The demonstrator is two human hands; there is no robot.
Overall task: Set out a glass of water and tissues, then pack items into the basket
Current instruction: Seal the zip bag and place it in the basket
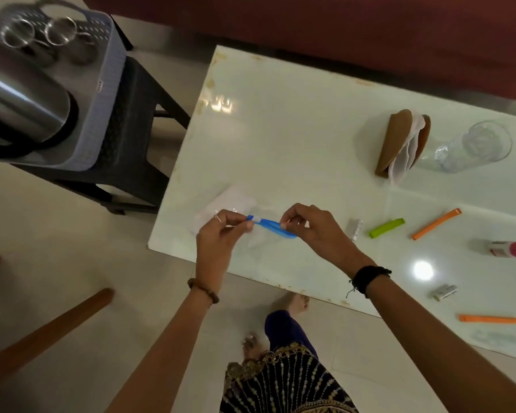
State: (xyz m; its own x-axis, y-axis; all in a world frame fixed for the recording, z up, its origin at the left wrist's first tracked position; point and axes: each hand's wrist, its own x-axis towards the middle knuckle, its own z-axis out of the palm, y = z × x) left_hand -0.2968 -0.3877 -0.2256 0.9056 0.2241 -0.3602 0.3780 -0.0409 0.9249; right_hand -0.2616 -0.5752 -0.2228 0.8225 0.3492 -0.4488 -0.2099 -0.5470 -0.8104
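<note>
Basket of grey-blue woven-look plastic sits at the far left on a dark plastic stool, beside the white table. Inside it lie a large steel flask on its side and two small steel cups near the back rim. A brown wooden pole slants across the floor in the lower left.

Moving right, the person's two hands meet over the near left corner of the table. The left hand, with a ring and a bead bracelet at the wrist, pinches one end of a blue clip between curled fingers. The right hand, with a black thread band at the wrist, pinches the other end, so the clip is held up between both hands just above the tabletop. A clear plastic bag lies on the table just behind the hands.

Further right along the table lie a small silver-white packet, a green clip and an orange clip, each apart from the others. Behind them, well apart, a brown tissue holder stands with white tissues tucked in it, and a clear drinking glass stands just beside it on the right. Whether the glass holds water is hard to tell. Near the right edge lies a small bottle with a pink cap. Closer to the person lie another small silver packet and a second orange clip.
</note>
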